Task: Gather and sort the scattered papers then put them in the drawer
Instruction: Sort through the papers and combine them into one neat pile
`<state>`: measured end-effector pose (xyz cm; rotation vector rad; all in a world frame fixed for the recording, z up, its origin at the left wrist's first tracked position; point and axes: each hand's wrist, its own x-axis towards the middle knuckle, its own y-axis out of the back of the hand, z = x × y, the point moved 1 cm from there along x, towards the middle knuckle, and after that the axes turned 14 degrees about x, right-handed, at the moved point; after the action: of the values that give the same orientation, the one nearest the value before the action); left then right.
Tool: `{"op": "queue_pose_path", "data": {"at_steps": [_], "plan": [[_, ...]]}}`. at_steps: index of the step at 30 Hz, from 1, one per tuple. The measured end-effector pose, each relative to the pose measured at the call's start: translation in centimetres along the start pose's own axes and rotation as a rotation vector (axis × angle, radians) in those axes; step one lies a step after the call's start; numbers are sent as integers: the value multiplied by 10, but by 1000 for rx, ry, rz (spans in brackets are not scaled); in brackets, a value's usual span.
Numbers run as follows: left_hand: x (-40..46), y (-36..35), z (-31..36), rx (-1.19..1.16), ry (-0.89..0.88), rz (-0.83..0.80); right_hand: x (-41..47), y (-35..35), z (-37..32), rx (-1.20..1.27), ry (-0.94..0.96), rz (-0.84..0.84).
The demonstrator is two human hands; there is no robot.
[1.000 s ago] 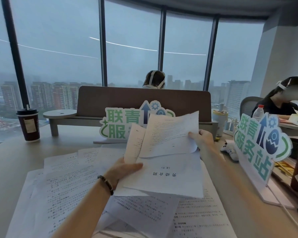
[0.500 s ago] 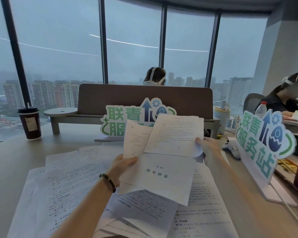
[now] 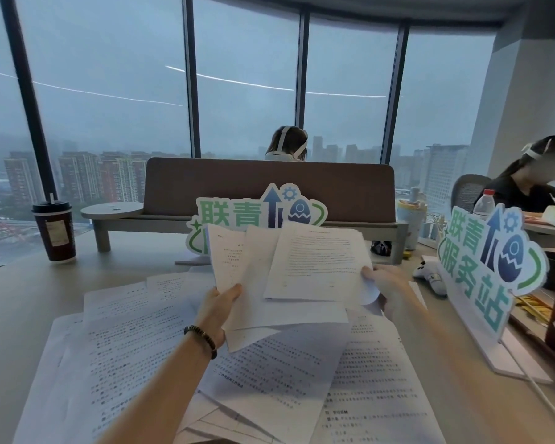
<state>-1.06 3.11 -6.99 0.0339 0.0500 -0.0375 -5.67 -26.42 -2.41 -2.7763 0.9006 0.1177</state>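
Pale tabletop under tall windows with grey towers beyond, strewn with loose white printed sheets. Fanned white pages raised above them, pinched by left hand and, apparently, right hand. Dark lidded paper cup far left.

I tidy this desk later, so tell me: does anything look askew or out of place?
Yes. White printed sheets lie overlapping at different angles across the pale desk, and the fanned sheets held in the left hand and right hand are unaligned.
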Motion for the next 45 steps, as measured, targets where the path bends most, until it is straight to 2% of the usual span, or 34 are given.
{"op": "queue_pose_path", "data": {"at_steps": [7,15,22,25,29,33,38,45], "plan": [[-3,-2,2,-33,-18,-57,-16,-13,22,-68,-18,-180],[-5,-4,2,-30,-42,-211,-20,-20,42,-212,16,-242],[-10,-6,3,16,-91,-289,-29,-24,42,-55,0,-315],[-11,-7,6,58,-171,-266,-36,-29,40,-9,108,-314],[-12,-7,13,136,-310,-143,-50,-35,34,-10,315,-329],[-13,-9,15,141,-337,-50,-56,-36,32,7,444,-339],[-20,-8,17,25,-297,-138,-58,-35,31,64,477,-371],[-25,-7,16,35,-282,-215,-58,-39,32,48,527,-400]]}}
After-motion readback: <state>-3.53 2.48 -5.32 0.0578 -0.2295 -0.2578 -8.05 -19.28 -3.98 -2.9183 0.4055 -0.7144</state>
